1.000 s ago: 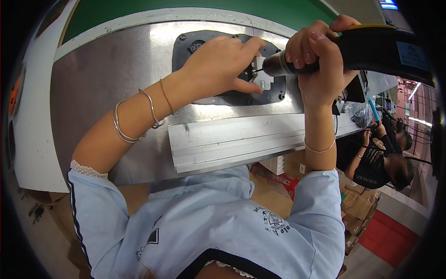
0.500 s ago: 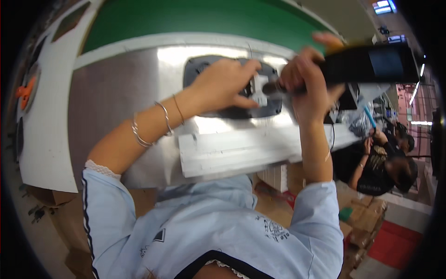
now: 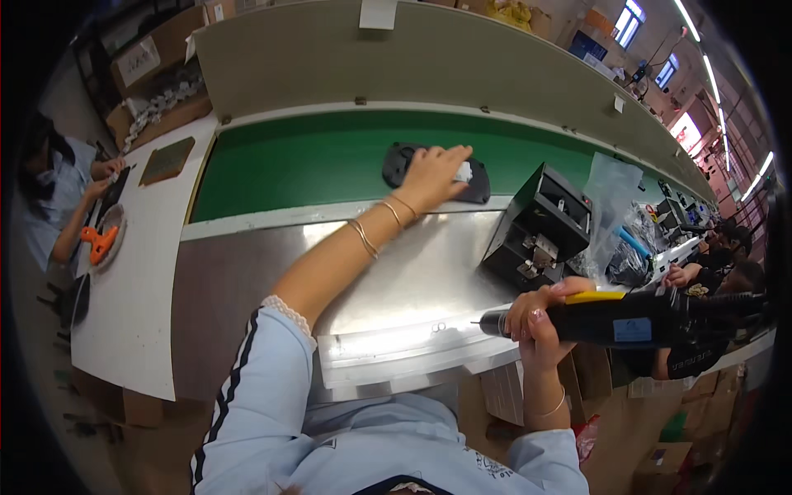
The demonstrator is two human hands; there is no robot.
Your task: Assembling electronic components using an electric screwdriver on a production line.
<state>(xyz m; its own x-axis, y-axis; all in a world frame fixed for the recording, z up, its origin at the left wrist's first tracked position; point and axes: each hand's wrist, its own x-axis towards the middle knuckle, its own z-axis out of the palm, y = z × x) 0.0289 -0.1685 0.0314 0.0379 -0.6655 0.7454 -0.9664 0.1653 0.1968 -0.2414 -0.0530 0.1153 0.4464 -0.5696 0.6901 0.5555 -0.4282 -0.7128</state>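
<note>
My left hand point(image 3: 435, 176) reaches out over a dark grey oval plastic part point(image 3: 398, 168) on the green belt. Its fingers and thumb span the part, beside a small white piece point(image 3: 464, 172) set in the middle; the palm hides some of it. Nearer to me, my right hand point(image 3: 536, 323) is wrapped round a black electric screwdriver point(image 3: 590, 320) with a yellow lever. The thin bit of the screwdriver points left, above the white rail along the bench's front edge, touching nothing.
A black box-shaped device point(image 3: 540, 227) with metal fittings stands on the metal bench point(image 3: 412, 256), right of centre. Clear plastic bags point(image 3: 635, 247) lie beyond it. An orange tool point(image 3: 101, 244) rests on the white table at left, near another person. More people sit at right.
The grey part has gone from the metal bench onto the green belt under my left hand. My right hand has drawn the screwdriver back from the part, toward me. The view has tilted up.
</note>
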